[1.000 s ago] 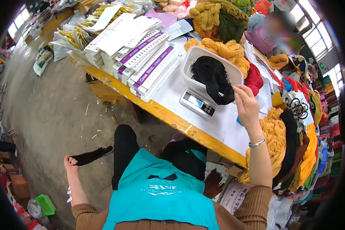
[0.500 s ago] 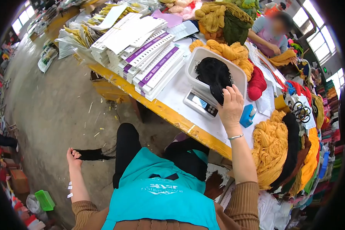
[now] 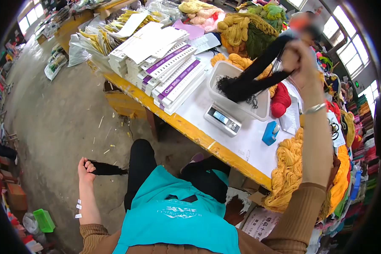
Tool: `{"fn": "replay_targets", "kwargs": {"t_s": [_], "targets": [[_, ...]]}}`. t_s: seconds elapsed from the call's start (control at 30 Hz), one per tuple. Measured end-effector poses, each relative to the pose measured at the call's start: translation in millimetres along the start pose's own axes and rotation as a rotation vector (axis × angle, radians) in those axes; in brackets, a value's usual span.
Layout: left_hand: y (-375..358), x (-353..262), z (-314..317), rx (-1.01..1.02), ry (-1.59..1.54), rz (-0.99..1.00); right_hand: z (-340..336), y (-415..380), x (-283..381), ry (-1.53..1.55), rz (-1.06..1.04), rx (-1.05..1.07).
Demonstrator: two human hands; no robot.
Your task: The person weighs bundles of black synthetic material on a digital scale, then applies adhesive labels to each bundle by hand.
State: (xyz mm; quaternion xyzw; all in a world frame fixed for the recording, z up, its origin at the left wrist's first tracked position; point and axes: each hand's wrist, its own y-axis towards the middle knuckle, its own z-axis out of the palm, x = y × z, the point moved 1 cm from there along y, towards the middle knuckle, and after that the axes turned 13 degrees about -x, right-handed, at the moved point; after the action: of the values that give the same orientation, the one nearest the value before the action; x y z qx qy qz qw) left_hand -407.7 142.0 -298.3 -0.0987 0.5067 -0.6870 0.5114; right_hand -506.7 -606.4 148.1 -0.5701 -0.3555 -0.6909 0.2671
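Note:
Black yarn stretches from a white plastic tub up to my right hand, whose fingers are closed round it, raised above the table's right part. The tub sits on a small digital scale with a lit display. Low on the left, away from the table, my left hand is closed on a bundle of black thread that hangs toward my knee.
Stacked white cards with purple bands stand left of the tub. A blue dispenser, red yarn and yellow yarn lie to the right. Another person sits behind the table. The yellow table edge runs before my knees.
My right hand has risen from the tub's near rim, up and to the right, drawing black yarn out in long strands. My left hand has barely moved and still holds its thread.

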Motion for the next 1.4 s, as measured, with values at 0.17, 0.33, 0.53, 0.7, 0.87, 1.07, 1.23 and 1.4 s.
{"fn": "replay_targets", "kwargs": {"t_s": [0.17,0.33,0.53,0.7,0.87,1.07,1.23,1.4], "targets": [[-45.8,4.6,39.6,0.374,0.101,0.096,74.1,-21.1,169.9,-0.083,-0.498,0.006],[-128.8,19.2,106.3,0.821,0.059,0.094,88.5,-47.6,247.6,0.231,-0.521,0.171],[-146.4,33.3,157.7,1.160,0.075,0.103,128.0,-66.2,175.6,-0.107,-0.793,0.164],[-230.6,79.9,240.5,1.046,0.408,0.190,152.5,-137.4,6.0,-1.049,-0.586,0.646],[-280.7,155.4,288.5,1.082,1.012,0.181,157.3,-201.0,-83.9,-0.975,-0.405,0.793],[-251.4,205.4,280.8,1.138,1.317,-0.236,120.8,-229.1,-118.7,-0.661,-0.077,0.576],[-226.3,230.0,264.9,1.114,1.419,-0.307,78.7,-241.6,-163.9,-0.465,0.013,0.555],[-225.1,275.4,252.8,1.080,1.910,-0.128,117.0,-231.4,-156.5,-0.449,-0.278,0.413]]}}
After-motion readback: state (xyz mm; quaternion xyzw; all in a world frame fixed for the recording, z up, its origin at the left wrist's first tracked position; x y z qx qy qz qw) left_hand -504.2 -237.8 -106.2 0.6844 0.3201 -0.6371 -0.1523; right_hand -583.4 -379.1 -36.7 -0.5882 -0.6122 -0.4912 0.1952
